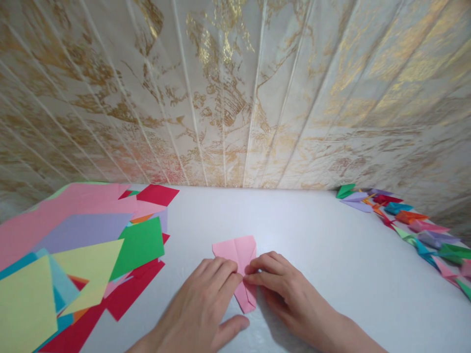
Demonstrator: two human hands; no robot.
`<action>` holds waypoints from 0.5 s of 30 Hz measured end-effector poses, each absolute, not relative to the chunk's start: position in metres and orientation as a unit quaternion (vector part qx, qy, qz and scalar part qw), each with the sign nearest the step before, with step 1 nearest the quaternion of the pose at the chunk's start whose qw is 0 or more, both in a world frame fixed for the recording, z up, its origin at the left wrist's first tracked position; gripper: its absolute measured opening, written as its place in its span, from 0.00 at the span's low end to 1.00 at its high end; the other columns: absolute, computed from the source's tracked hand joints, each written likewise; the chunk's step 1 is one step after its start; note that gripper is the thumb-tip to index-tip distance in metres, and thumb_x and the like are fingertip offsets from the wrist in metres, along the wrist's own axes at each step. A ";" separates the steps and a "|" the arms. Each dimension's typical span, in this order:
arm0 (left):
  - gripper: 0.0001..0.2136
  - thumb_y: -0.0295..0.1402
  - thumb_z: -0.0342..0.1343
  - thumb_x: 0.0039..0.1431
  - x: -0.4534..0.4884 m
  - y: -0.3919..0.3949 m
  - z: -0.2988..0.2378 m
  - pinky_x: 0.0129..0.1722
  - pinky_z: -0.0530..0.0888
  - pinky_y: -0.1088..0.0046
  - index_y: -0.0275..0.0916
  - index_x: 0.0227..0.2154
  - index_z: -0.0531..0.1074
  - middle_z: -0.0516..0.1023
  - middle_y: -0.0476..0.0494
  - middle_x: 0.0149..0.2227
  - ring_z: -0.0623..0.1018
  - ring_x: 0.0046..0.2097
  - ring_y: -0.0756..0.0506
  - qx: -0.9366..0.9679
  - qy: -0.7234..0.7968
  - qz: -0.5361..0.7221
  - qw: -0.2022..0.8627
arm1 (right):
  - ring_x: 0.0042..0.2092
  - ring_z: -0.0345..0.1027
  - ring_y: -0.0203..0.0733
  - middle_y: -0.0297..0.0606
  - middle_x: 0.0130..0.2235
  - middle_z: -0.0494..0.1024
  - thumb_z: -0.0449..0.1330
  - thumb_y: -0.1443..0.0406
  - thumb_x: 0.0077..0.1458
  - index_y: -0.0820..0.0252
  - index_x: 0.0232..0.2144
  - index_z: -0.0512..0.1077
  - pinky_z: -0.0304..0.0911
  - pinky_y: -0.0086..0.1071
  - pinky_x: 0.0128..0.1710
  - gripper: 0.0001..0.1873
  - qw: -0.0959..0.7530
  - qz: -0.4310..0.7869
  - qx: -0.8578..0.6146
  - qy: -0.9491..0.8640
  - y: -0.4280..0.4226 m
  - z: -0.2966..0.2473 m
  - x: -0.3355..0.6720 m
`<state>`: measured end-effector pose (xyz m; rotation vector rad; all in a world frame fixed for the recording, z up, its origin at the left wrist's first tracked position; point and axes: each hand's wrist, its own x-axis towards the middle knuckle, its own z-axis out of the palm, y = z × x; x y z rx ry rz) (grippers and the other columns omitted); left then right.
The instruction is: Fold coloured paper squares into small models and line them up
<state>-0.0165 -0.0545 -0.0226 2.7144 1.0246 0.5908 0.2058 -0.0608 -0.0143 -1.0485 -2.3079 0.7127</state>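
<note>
A pink folded paper (239, 254) lies on the white table (331, 255) in front of me, pointed end toward me. My left hand (206, 309) rests on its left side, fingers together and pressing down on the fold. My right hand (283, 284) comes in from the right with its fingertips pinched on the paper's middle crease, touching the left fingertips. The lower tip of the paper (247, 301) shows between the two hands; the middle part is hidden under the fingers.
A loose pile of coloured paper sheets (81, 245) covers the table's left side. Several small folded paper figures (412, 220) lie in a row along the right edge. A white and gold patterned wall (235, 98) rises right behind the table.
</note>
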 end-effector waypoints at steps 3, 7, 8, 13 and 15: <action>0.15 0.34 0.68 0.53 -0.015 -0.053 -0.020 0.41 0.74 0.56 0.38 0.41 0.72 0.77 0.43 0.41 0.74 0.41 0.37 0.915 0.344 0.196 0.083 | 0.48 0.65 0.47 0.40 0.48 0.74 0.52 0.83 0.50 0.52 0.49 0.75 0.67 0.41 0.48 0.31 0.260 0.276 -0.393 -0.838 -0.059 -0.015 0.207; 0.10 0.30 0.63 0.57 -0.014 -0.052 -0.018 0.42 0.72 0.58 0.38 0.41 0.72 0.76 0.44 0.41 0.73 0.41 0.39 0.912 0.331 0.223 0.098 | 0.49 0.64 0.47 0.39 0.48 0.74 0.55 0.83 0.50 0.52 0.49 0.75 0.65 0.41 0.50 0.30 0.260 0.287 -0.396 -0.833 -0.059 -0.013 0.208; 0.08 0.29 0.61 0.58 -0.014 -0.052 -0.018 0.42 0.71 0.59 0.39 0.41 0.71 0.76 0.44 0.41 0.73 0.41 0.39 0.909 0.329 0.233 0.103 | 0.49 0.64 0.47 0.39 0.48 0.74 0.56 0.82 0.50 0.52 0.49 0.75 0.65 0.41 0.50 0.29 0.260 0.289 -0.398 -0.831 -0.058 -0.013 0.208; 0.06 0.27 0.52 0.65 -0.014 -0.051 -0.016 0.41 0.70 0.62 0.39 0.41 0.71 0.75 0.44 0.40 0.72 0.41 0.41 0.901 0.328 0.250 0.135 | 0.46 0.64 0.45 0.38 0.44 0.76 0.61 0.79 0.52 0.56 0.42 0.76 0.63 0.40 0.48 0.19 0.280 0.270 -0.411 -0.825 -0.053 -0.016 0.201; 0.05 0.28 0.56 0.63 -0.016 -0.050 -0.018 0.41 0.70 0.62 0.40 0.41 0.71 0.74 0.45 0.40 0.72 0.41 0.41 0.896 0.340 0.242 0.150 | 0.42 0.64 0.44 0.36 0.40 0.77 0.60 0.81 0.53 0.57 0.38 0.76 0.63 0.38 0.44 0.16 0.287 0.253 -0.427 -0.819 -0.049 -0.019 0.197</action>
